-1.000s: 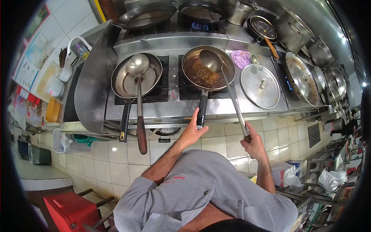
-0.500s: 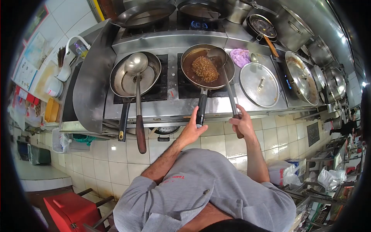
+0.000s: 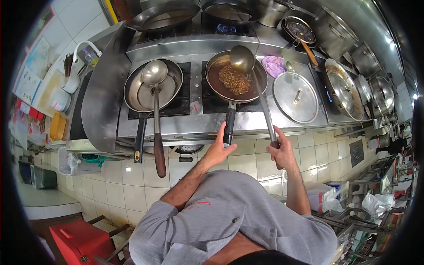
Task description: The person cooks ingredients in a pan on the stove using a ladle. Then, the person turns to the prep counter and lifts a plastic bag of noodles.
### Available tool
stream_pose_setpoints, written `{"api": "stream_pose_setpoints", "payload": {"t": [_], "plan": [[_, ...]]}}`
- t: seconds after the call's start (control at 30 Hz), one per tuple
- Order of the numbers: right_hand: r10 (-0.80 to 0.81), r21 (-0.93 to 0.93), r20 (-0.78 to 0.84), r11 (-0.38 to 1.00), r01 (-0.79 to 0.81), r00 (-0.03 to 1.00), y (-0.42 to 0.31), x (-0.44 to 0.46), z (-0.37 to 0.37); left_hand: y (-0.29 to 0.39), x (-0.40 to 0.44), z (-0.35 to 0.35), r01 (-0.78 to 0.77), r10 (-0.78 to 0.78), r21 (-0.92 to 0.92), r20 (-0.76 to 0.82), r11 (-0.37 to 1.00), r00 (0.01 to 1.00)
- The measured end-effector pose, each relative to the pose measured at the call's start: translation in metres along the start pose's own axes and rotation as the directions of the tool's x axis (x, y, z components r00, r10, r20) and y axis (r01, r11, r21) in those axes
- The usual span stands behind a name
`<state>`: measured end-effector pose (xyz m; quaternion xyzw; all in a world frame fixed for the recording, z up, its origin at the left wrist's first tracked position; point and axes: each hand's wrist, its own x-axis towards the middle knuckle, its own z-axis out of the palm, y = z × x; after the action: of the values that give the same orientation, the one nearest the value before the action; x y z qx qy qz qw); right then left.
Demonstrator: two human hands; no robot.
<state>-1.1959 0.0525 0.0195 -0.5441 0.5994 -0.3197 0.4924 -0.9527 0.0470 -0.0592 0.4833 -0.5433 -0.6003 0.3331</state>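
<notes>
Ladle [image 3: 264, 110] and pan [image 3: 213, 89] are at the person's hands. The right hand [image 3: 283, 153] has its grip closed around the ladle's handle, thumb and fingers pinching it near the lower end. The ladle's bowl is over the far right side of the pan, overlapping the rim in the view. The left hand [image 3: 219, 147] is at the pan's black handle [image 3: 229, 122], its index finger along one side and its thumb spread away; whether the hidden fingers close around the handle, I cannot tell.

The pan sits on a burner in the cooking surface [image 3: 176, 128]. Inside it is a heap of small brown pieces, possibly beans or grains, in dark liquid [image 3: 215, 75].

To the left, a second pan [image 3: 143, 95] stands on another burner, with a second ladle [image 3: 154, 72] lying in it, its wooden handle reaching past the front edge. To the right lie a flat round lid [image 3: 291, 105] and, just behind it, a crumpled purple cloth [image 3: 274, 65]. Behind, two dark wide pans [image 3: 165, 18] stand on the raised part, a blue flame [image 3: 226, 28] showing under one.
</notes>
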Motion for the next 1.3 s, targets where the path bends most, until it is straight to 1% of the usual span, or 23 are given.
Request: {"api": "stream_pose_setpoints", "payload": {"t": [0.03, 0.1, 0.13, 0.17, 0.23, 0.27, 0.33, 0.4, 0.47, 0.57, 0.7, 0.77, 0.8, 0.87, 0.9, 0.97, 1.0, 1.07, 1.1, 1.17, 1.2, 1.27, 1.3], "plan": [[0.002, 0.000, 0.001, 1.000, -0.002, 1.000, 0.001, -0.004, 0.001, -0.001, 0.000, 0.000, -0.007, 0.007, 0.010, -0.014, 1.000, 1.000], [0.018, -0.177, 0.014, 0.984, -0.015, 1.000, 0.004, -0.013, 0.003, -0.005, 0.002, 0.001, -0.013, 0.014, 0.021, -0.032, 1.000, 0.999], [0.002, -0.218, 0.004, 0.976, -0.001, 1.000, 0.009, -0.016, 0.001, -0.009, 0.003, 0.001, -0.045, 0.048, 0.061, -0.045, 0.997, 0.998], [0.003, -0.218, 0.004, 0.976, -0.002, 1.000, 0.010, -0.018, -0.003, -0.011, 0.004, 0.001, -0.077, 0.083, 0.102, -0.056, 0.992, 0.995], [0.009, -0.288, 0.027, 0.958, -0.001, 1.000, 0.005, -0.025, -0.011, -0.007, 0.002, 0.001, -0.049, 0.052, 0.069, -0.041, 0.996, 0.998], [0.011, -0.288, 0.025, 0.958, -0.003, 1.000, 0.002, -0.024, -0.010, -0.002, 0.000, 0.000, -0.022, 0.023, 0.038, -0.025, 0.999, 0.999], [-0.026, -0.414, 0.011, 0.910, 0.028, 1.000, -0.004, -0.022, -0.005, 0.001, 0.000, 0.001, -0.004, 0.005, 0.023, -0.023, 1.000, 1.000], [-0.028, -0.418, 0.011, 0.908, 0.030, 1.000, -0.006, -0.022, 0.004, -0.003, 0.001, 0.002, 0.013, -0.013, 0.012, -0.027, 1.000, 1.000], [-0.036, -0.429, 0.031, 0.902, 0.045, 0.999, -0.009, -0.023, 0.007, -0.011, 0.004, 0.002, -0.074, 0.078, 0.066, -0.066, 0.995, 0.995], [0.009, -0.394, 0.062, 0.919, 0.016, 0.998, -0.008, -0.030, -0.004, -0.015, 0.004, 0.002, -0.085, 0.090, 0.068, -0.063, 0.994, 0.994], [-0.008, -0.370, 0.044, 0.929, 0.024, 0.999, -0.003, -0.031, -0.010, -0.008, 0.001, 0.000, -0.040, 0.041, 0.032, -0.027, 0.999, 0.999], [-0.128, -0.441, -0.006, 0.891, 0.112, 0.992, 0.004, -0.028, -0.003, -0.012, 0.003, 0.001, -0.065, 0.066, 0.034, -0.039, 0.997, 0.997], [-0.129, -0.439, -0.007, 0.891, 0.113, 0.992, 0.003, -0.029, -0.001, -0.014, 0.004, 0.002, -0.066, 0.067, 0.037, -0.039, 0.997, 0.997], [-0.018, -0.442, 0.037, 0.897, 0.032, 0.999, -0.003, -0.032, 0.003, -0.017, 0.006, 0.002, -0.077, 0.084, 0.097, -0.068, 0.992, 0.994], [-0.019, -0.441, 0.037, 0.897, 0.034, 0.999, -0.002, -0.032, 0.000, -0.017, 0.007, 0.002, -0.078, 0.085, 0.098, -0.069, 0.992, 0.994], [0.008, -0.349, 0.058, 0.937, 0.013, 0.998, 0.002, -0.035, -0.009, -0.014, 0.004, 0.002, -0.091, 0.097, 0.083, -0.071, 0.992, 0.993], [0.011, -0.348, 0.056, 0.937, 0.009, 0.998, 0.002, -0.036, -0.012, -0.011, 0.003, 0.002, -0.089, 0.095, 0.083, -0.068, 0.993, 0.993], [0.023, -0.292, 0.019, 0.956, -0.016, 1.000, -0.002, -0.033, -0.018, -0.002, 0.001, 0.000, -0.037, 0.039, 0.050, -0.039, 0.998, 0.998], [0.022, -0.293, 0.020, 0.956, -0.015, 1.000, 0.000, -0.028, -0.017, -0.003, 0.001, 0.000, -0.038, 0.040, 0.049, -0.041, 0.998, 0.998], [-0.073, -0.402, -0.063, 0.915, 0.041, 0.995, 0.008, -0.016, -0.016, -0.006, 0.003, 0.001, -0.054, 0.057, 0.070, -0.047, 0.996, 0.997], [-0.073, -0.403, -0.064, 0.914, 0.042, 0.995, 0.008, -0.010, -0.015, -0.007, 0.003, 0.002, -0.055, 0.058, 0.069, -0.046, 0.996, 0.997], [-0.020, -0.457, -0.101, 0.889, -0.028, 0.995, 0.007, 0.002, -0.013, -0.010, 0.004, 0.002, -0.064, 0.067, 0.048, -0.053, 0.997, 0.996], [-0.020, -0.457, -0.102, 0.889, -0.029, 0.995, 0.014, 0.010, -0.012, -0.011, 0.004, 0.002, -0.065, 0.067, 0.048, -0.053, 0.997, 0.996]]}}
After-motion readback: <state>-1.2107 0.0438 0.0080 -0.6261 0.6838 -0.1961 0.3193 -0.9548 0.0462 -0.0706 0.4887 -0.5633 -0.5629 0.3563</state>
